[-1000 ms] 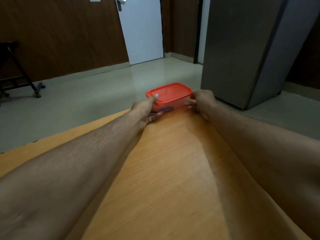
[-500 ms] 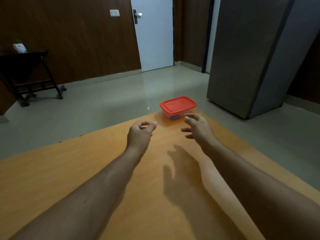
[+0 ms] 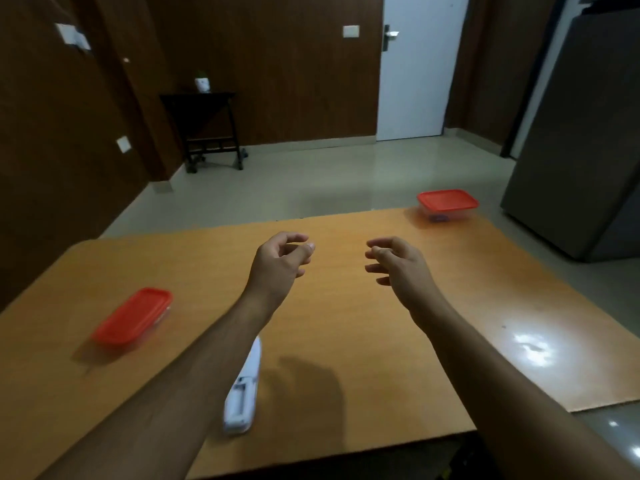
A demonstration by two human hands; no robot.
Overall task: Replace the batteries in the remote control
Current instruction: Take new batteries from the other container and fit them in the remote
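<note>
Hands hover empty over the table (image 3: 346,341), left hand (image 3: 278,263) and right hand (image 3: 398,259) grip loosely spread, remote (image 3: 244,389) beneath.

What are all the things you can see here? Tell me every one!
table: 1, orange wood, fills the foreground
boxes: 2, red lids; left box near the table's left edge, far box at its far right corner
remote: 1, white, back up with its battery bay open, partly under the left forearm
side table: 1, dark, by the far wall
door: 1, white, far wall
fridge: 1, grey, right
left hand: empty, loosely curled, above the table
right hand: empty, loosely curled, above the table
</note>
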